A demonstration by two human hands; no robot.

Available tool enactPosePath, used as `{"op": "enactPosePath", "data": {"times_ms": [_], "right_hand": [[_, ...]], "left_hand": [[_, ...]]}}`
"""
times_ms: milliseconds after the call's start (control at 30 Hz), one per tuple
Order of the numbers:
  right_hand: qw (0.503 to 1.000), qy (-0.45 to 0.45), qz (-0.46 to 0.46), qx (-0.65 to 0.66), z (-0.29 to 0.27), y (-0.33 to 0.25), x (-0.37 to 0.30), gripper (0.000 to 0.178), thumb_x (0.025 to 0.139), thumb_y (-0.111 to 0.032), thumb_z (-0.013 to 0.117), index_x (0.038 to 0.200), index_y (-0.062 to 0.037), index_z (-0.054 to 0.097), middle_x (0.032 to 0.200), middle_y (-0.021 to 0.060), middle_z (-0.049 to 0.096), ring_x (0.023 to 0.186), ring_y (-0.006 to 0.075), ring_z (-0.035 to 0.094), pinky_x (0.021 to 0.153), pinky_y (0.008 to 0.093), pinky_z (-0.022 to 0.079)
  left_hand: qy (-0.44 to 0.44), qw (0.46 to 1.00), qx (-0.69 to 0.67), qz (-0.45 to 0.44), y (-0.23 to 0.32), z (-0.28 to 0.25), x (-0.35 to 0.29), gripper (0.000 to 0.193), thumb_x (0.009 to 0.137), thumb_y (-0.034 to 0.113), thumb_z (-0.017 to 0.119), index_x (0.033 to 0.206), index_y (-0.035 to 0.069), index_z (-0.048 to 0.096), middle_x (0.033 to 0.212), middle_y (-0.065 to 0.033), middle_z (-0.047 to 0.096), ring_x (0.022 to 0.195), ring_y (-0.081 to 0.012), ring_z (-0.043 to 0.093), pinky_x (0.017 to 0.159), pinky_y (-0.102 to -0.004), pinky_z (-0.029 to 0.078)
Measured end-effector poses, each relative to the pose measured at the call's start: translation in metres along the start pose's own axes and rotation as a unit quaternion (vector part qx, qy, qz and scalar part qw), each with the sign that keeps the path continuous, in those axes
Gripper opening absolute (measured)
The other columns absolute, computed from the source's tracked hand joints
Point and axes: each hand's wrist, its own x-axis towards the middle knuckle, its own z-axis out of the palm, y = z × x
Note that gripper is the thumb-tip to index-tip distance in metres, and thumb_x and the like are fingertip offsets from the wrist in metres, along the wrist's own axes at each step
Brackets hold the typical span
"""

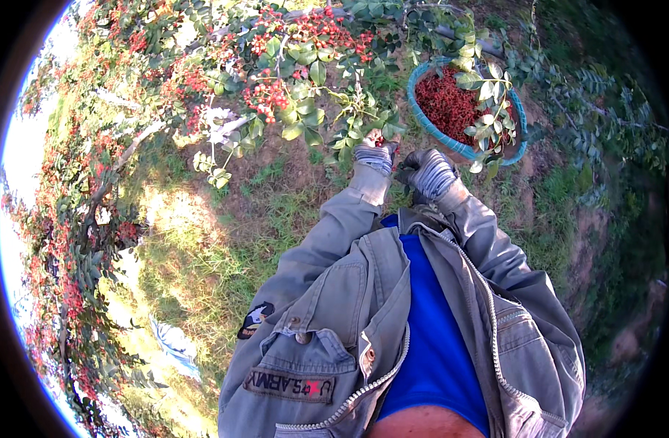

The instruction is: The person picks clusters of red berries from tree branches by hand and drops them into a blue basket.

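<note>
My left hand, in a grey striped glove, is raised among the leaves with its fingers closed around a small cluster of red berries. Just to its right, my right hand wears a similar glove with dark fingers. Those fingers are curled in, and whatever they may hold is hidden. Beyond my right hand sits a round teal basket heaped with small red berries. A leafy sprig hangs across part of the basket.
Branches loaded with red berry clusters spread over the far side and down the left. A bare branch slants at left. Grass and soil lie below. A pale crumpled thing rests on the ground at lower left.
</note>
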Motion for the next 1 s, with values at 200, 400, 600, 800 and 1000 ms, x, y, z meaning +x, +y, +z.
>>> {"op": "enactPosePath", "data": {"times_ms": [200, 400, 600, 800, 1000], "right_hand": [[0.99, -0.037, 0.051, 0.128, -0.004, 0.024, -0.005, 0.035, 0.073, -0.023, 0.077, 0.1, -0.0012, 0.068, 0.085, 0.0138, 0.07, 0.072, 0.0194, 0.066, 0.07, 0.0333, 0.053], [0.965, 0.063, 0.068, 0.247, -0.009, 0.04, 0.0, 0.03, 0.08, -0.021, 0.073, 0.1, 0.0003, 0.067, 0.08, 0.0078, 0.069, 0.068, 0.0112, 0.059, 0.065, 0.0287, 0.05], [0.975, 0.097, 0.028, 0.199, -0.009, 0.051, 0.01, 0.025, 0.081, -0.019, 0.071, 0.097, 0.0001, 0.067, 0.076, 0.0081, 0.068, 0.065, 0.0096, 0.058, 0.06, 0.0275, 0.048], [0.984, 0.138, -0.026, 0.108, -0.024, 0.024, 0.008, 0.022, 0.078, -0.018, 0.069, 0.09, 0.0002, 0.067, 0.075, 0.0141, 0.067, 0.067, 0.0234, 0.065, 0.062, 0.0349, 0.051], [0.973, 0.196, -0.111, -0.05, -0.021, 0.018, 0.014, 0.027, 0.076, -0.013, 0.068, 0.1, 0.0001, 0.066, 0.086, 0.0196, 0.067, 0.08, 0.0297, 0.067, 0.07, 0.0359, 0.052]], "left_hand": [[-0.054, 0.993, -0.086, -0.062, 0.013, -0.01, 0.006, 0.024, 0.081, 0.009, 0.071, 0.103, 0.005, 0.063, 0.089, -0.0037, 0.067, 0.077, -0.0146, 0.061, 0.069, -0.0299, 0.051], [-0.144, 0.957, -0.183, -0.175, 0.024, -0.001, -0.02, 0.028, 0.082, 0.009, 0.07, 0.108, 0.005, 0.062, 0.091, -0.0034, 0.067, 0.08, -0.0149, 0.062, 0.069, -0.0308, 0.053], [-0.336, 0.891, -0.262, -0.159, -0.025, -0.009, -0.002, 0.027, 0.076, 0.004, 0.067, 0.101, -0.003, 0.06, 0.087, -0.0089, 0.066, 0.073, -0.0164, 0.064, 0.065, -0.0315, 0.054], [-0.305, 0.951, -0.027, -0.033, -0.026, -0.003, 0.004, 0.019, 0.079, 0.005, 0.06, 0.096, -0.002, 0.062, 0.084, -0.0074, 0.066, 0.068, -0.0154, 0.061, 0.063, -0.0294, 0.051], [-0.264, 0.951, -0.095, -0.134, 0.001, 0.013, -0.009, 0.018, 0.082, 0.017, 0.071, 0.091, 0.003, 0.066, 0.072, -0.0054, 0.064, 0.06, -0.0149, 0.06, 0.051, -0.0277, 0.046]]}}
